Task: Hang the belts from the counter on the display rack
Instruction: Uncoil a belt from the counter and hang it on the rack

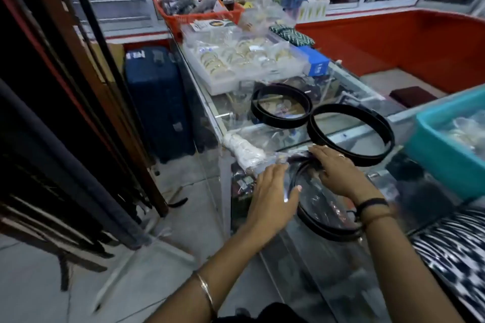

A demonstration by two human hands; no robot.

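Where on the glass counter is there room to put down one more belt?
Little bare glass remains: a patch beyond the two coiled belts, right of the blue box. The far end is crowded with the bangle tray; both hands fill the near end.

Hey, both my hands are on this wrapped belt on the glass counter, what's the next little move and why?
Probably pull the clear wrap off the nearest belt first: your left hand and right hand rest flat on it, neither gripping, and it looks bagged, unlike the two bare coiled belts beyond.
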